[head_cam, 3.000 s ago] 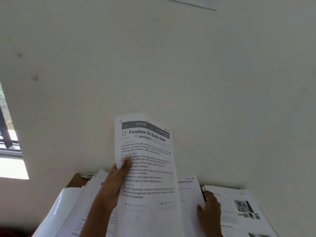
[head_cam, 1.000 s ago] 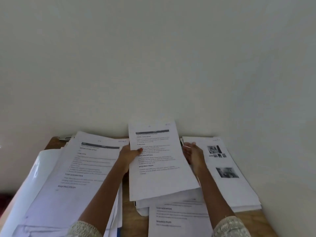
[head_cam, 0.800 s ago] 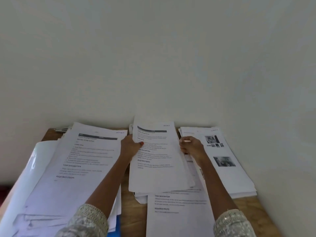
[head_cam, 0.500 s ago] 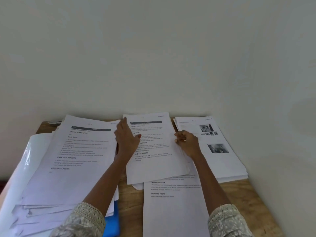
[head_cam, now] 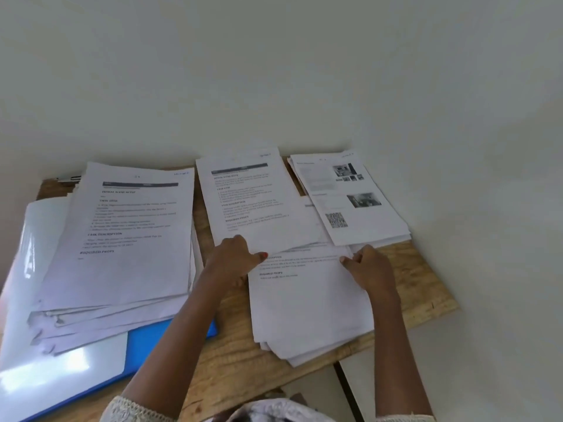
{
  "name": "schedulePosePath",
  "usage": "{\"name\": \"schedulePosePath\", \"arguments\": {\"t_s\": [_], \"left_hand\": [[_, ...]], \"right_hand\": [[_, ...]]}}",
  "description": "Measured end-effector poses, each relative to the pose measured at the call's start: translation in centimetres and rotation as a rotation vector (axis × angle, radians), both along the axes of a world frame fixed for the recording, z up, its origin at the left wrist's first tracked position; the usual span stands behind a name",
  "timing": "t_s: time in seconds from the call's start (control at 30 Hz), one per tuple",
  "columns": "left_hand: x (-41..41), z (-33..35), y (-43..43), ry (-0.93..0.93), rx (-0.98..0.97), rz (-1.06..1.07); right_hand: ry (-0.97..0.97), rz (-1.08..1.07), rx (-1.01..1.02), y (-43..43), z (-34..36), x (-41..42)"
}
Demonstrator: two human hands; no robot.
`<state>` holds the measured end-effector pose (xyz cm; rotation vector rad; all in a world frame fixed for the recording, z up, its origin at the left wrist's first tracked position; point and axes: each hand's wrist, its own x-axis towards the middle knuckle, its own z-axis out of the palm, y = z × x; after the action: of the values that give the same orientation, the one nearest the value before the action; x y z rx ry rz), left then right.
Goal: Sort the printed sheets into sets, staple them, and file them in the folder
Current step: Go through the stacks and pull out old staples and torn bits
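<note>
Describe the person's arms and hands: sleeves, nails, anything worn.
Both forearms are bare. The left sleeve ends in a pale, lace-edged cuff; the right sleeve, barely in view, looks alike. The left hand has a red-painted thumbnail. No ring or watch shows there or on the right hand.

Left hand [head_cam: 234, 260]: lay knuckles up, fingers curled, thumb pointing to 3 o'clock, and pinched a printed sheet [head_cam: 253, 205] by its edge.
Right hand [head_cam: 370, 268]: curled its fingers toward 9 o'clock; grip unclear.
Forearms: bare; the left reached toward 1 o'clock, the right toward 11 o'clock.
</note>
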<state>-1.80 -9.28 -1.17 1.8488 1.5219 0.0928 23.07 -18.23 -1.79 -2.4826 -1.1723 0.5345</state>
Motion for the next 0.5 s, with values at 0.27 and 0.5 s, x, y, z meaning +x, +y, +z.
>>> {"name": "schedulePosePath", "arguments": {"t_s": [0.27,0.5], "left_hand": [[0.5,0.4,-4.6,-0.294,0.052,0.117],[1.5,0.1,-7.5,-0.675,-0.212,0.307]], "right_hand": [[0.109,-0.065,-0.008,-1.6,-0.2,-0.8],[0.286,-0.046,-0.026,-2.4,1.3,-0.9]]}}
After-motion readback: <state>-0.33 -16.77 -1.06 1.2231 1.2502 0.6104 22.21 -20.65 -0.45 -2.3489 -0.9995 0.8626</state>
